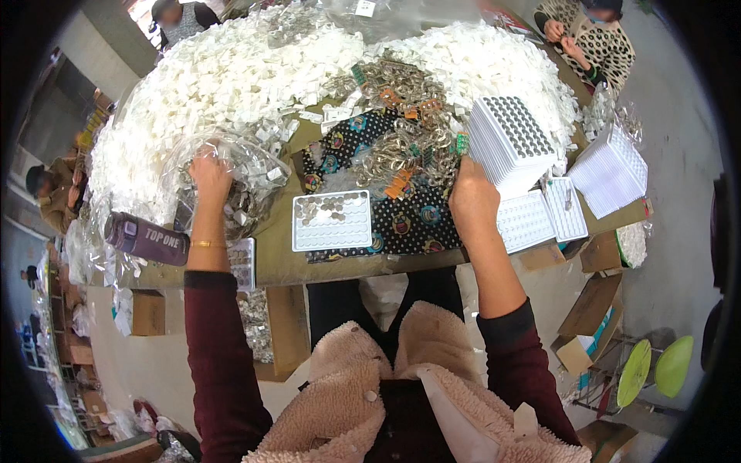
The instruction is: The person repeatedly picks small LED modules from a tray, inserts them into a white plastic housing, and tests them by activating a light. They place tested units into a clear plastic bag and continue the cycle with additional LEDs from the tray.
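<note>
My left hand [210,179] is closed at the top of a clear plastic bag [262,174] on the left of the table; its fingertips are partly behind the film. Small metallic and clear pieces show inside the bag. My right hand [472,202] is closed beside a tall stack of white trays [505,147]. A small green piece [461,143] shows at its fingertips, at the edge of a heap of shiny metal pieces [417,154]; what the fingers hold is hidden. Between my hands, a white tray [332,235] carries several small round metal pieces on its upper part.
A purple bottle [147,238] lies by my left forearm. White plastic pieces [224,77] are heaped across the back. Dark patterned cloth [421,224] lies under the metal heap. More trays [610,170] stand at right, cardboard boxes [590,324] below. Co-workers sit around the table.
</note>
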Demonstrator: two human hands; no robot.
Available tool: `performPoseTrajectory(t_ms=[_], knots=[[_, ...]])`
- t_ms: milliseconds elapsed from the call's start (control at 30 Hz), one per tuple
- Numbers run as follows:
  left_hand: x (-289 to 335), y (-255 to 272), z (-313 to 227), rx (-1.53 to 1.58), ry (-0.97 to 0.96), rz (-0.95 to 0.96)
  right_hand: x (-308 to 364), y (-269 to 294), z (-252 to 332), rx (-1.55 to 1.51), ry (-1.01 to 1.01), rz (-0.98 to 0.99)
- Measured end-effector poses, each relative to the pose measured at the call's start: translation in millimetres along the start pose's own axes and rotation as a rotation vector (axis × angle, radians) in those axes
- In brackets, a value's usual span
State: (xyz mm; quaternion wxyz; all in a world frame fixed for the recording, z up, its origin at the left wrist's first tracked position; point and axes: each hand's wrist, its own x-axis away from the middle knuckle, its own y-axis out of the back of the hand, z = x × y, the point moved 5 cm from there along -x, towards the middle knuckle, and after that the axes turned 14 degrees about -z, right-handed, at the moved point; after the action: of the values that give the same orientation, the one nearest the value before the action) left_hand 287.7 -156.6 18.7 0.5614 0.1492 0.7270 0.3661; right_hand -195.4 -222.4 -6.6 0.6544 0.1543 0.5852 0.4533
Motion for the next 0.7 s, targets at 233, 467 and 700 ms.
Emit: performPoseTrajectory(t_ms=[233,467,700], knots=[[48.4,97.1,-59.6,0.109,-0.176,-0.303,-13.0,-18.7,5.9,-0.132,-0.054,-0.015],[117.2,158.4,-158.7,0.526,-0.252,-0.514,-14.7,-21.6,6.5,-0.362,-0.103,0.014],[101.8,114.9,-259.8,0.82,-0.364,-0.155,-9.2,-11.9,5.7,-0.181,-0.102,-0.022]])
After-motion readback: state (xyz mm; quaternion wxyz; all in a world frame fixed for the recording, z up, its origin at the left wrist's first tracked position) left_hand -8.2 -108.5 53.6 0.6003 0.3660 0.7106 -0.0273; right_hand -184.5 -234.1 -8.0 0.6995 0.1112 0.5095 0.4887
